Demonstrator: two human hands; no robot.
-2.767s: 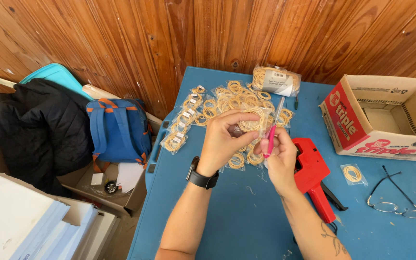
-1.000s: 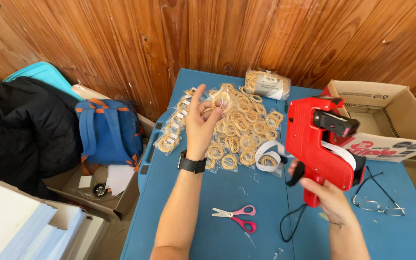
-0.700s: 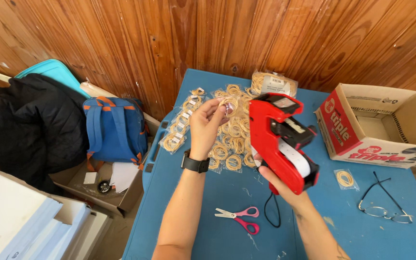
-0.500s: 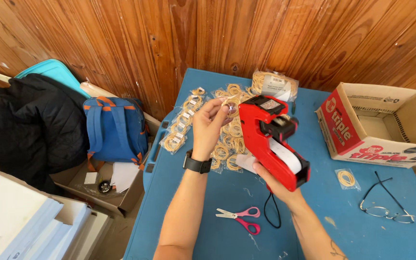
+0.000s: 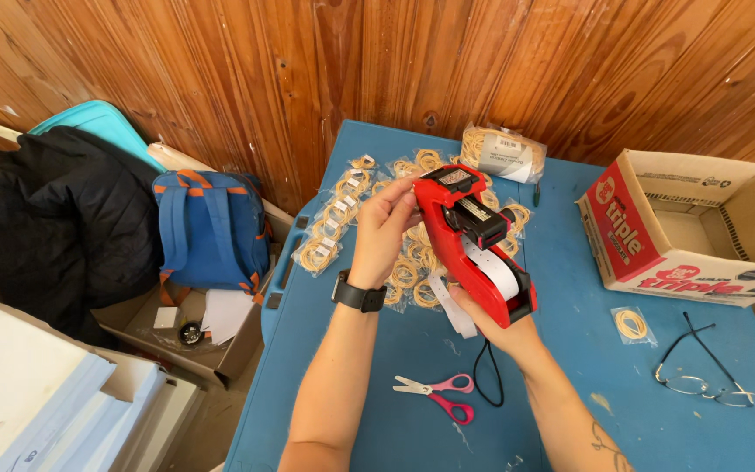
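My right hand point(image 5: 493, 325) grips a red label gun point(image 5: 474, 240) from below and holds it over the blue table point(image 5: 570, 385). A white paper strip hangs from the gun's underside. My left hand point(image 5: 384, 225), with a black watch on the wrist, is raised against the gun's nose, its fingertips pinching a small bag at that tip. Beneath both hands lie several small clear bags of rubber bands point(image 5: 334, 218). Pink-handled scissors point(image 5: 437, 395) rest on the table near my forearms.
An open cardboard box point(image 5: 701, 232) stands at the right. Eyeglasses point(image 5: 701, 376) and one loose bag of bands point(image 5: 631, 325) lie near it. A larger bag of bands point(image 5: 502, 156) sits at the back. A blue backpack point(image 5: 211, 227) and dark jacket point(image 5: 54, 227) are left of the table.
My right hand laid down the scissors, took up the red label gun and brought it left to my left hand, which has stayed raised with the small bag.
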